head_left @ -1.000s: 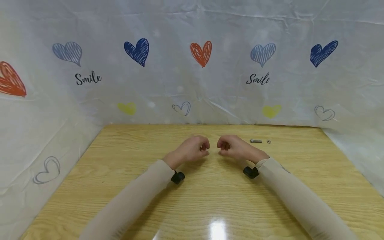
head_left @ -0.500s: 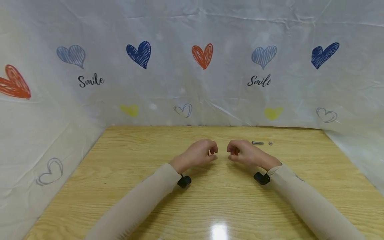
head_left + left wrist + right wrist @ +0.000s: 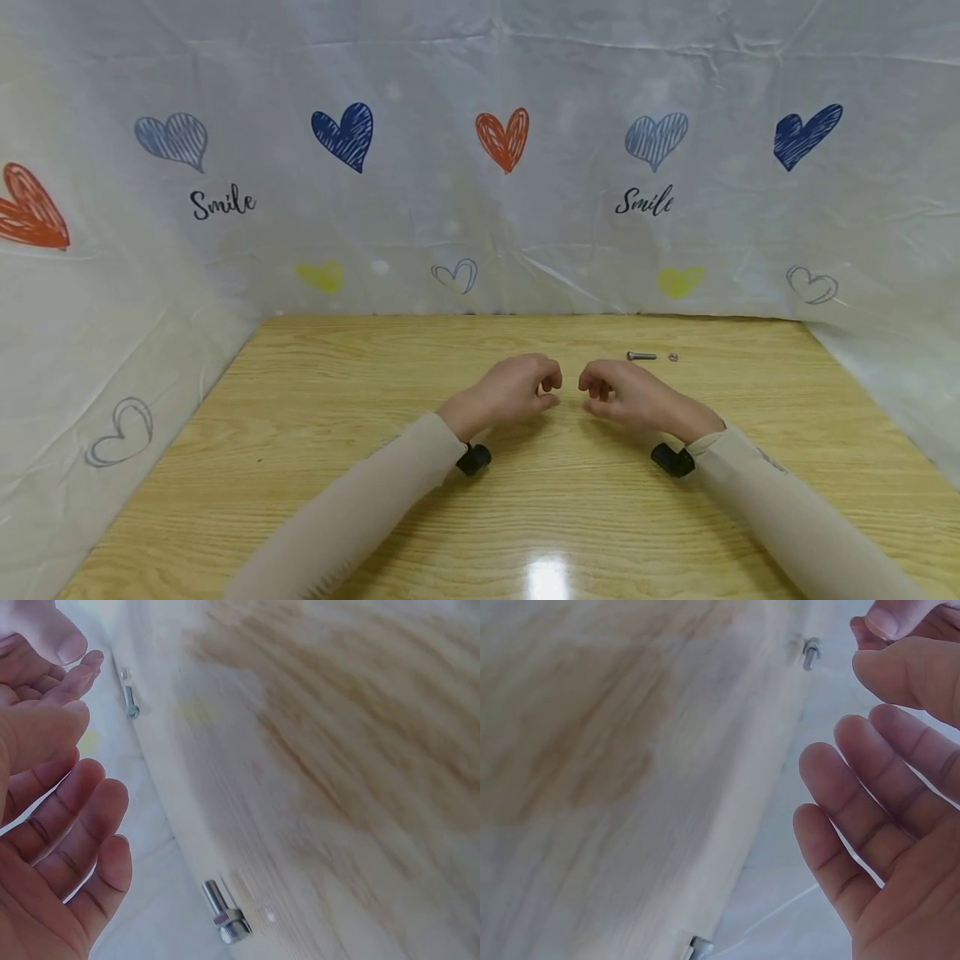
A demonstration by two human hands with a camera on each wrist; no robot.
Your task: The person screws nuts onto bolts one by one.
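My left hand (image 3: pixel 512 390) and right hand (image 3: pixel 639 398) hover over the table, facing each other across a small gap. Fingers on both are loosely curved, and the palms hold nothing. Beyond the right hand, in the head view, a silver bolt (image 3: pixel 642 356) lies flat, with a loose nut (image 3: pixel 673 357) to its right. The left wrist view shows another bolt (image 3: pixel 215 897) with a nut (image 3: pixel 228 918) on its shank near the head; the left hand hides this bolt in the head view. The right wrist view catches that fitted bolt (image 3: pixel 811 656) too.
The wood-grain table (image 3: pixel 315 433) runs back to a white sheet (image 3: pixel 420 200) printed with hearts and the word Smile. The sheet also hangs along both sides. Black wrist cameras (image 3: pixel 474 458) sit under the beige sleeves (image 3: pixel 360 508).
Both hands have drifted right and a little toward the person, keeping a similar gap. The bolt and nut on the right have stayed where they lie.
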